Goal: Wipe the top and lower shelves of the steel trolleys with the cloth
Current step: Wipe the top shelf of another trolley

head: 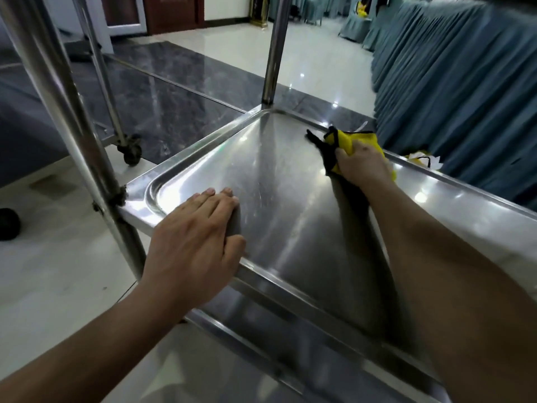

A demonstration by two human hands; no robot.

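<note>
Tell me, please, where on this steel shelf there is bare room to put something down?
The middle of the shelf is bare, between the left hand at the near rim and the right hand bunching the yellow cloth by the far rim. The far-right strip is crowded.

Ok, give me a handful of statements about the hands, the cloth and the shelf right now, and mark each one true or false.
1. The right hand grips the yellow cloth. True.
2. The left hand holds a second cloth. False: it lies flat, fingers straight, on the near left corner of the steel shelf, holding nothing.
3. The cloth is at the far side of the shelf, near the far rim. True.
4. The cloth is plain yellow all over. False: it has black edging.
5. A steel upright rises from the shelf's far corner. True.
6. A bottle stands on the shelf. False: only the hands and cloth are on it.
</note>
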